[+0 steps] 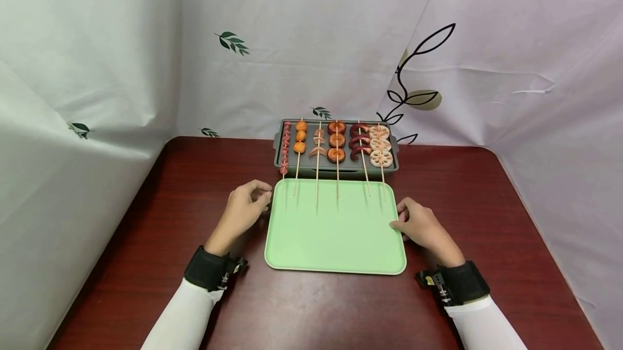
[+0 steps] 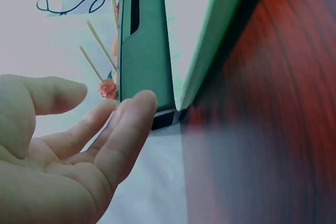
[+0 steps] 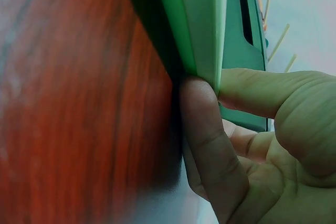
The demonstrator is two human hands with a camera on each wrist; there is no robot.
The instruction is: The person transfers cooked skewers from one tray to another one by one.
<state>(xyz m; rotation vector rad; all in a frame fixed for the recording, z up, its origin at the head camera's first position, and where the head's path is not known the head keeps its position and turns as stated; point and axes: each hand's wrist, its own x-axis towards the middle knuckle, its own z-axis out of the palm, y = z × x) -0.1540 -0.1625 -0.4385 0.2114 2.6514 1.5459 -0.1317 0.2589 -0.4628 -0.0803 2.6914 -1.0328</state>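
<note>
A light green tray (image 1: 336, 236) lies in front of a dark grill pan (image 1: 307, 163). My right hand (image 1: 419, 223) pinches the tray's right edge, thumb on top and fingers underneath, as the right wrist view shows. Beside the left edge is my left hand (image 1: 245, 204), fingers loosely bent and apart from the thumb, holding nothing. Several skewers lie across the pan: pink pieces (image 1: 284, 147), orange balls (image 1: 299, 137), pale curved slices (image 1: 318, 152), brown rounds (image 1: 333, 140), dark red tentacles (image 1: 357, 140) and lotus root slices (image 1: 381, 158). Their sticks reach toward me over the tray's far edge.
The reddish-brown wooden table (image 1: 311, 312) carries the pan near its back edge. White cloth (image 1: 292, 31) with leaf prints hangs behind it and along both sides. Black camera straps (image 1: 206, 269) circle both wrists.
</note>
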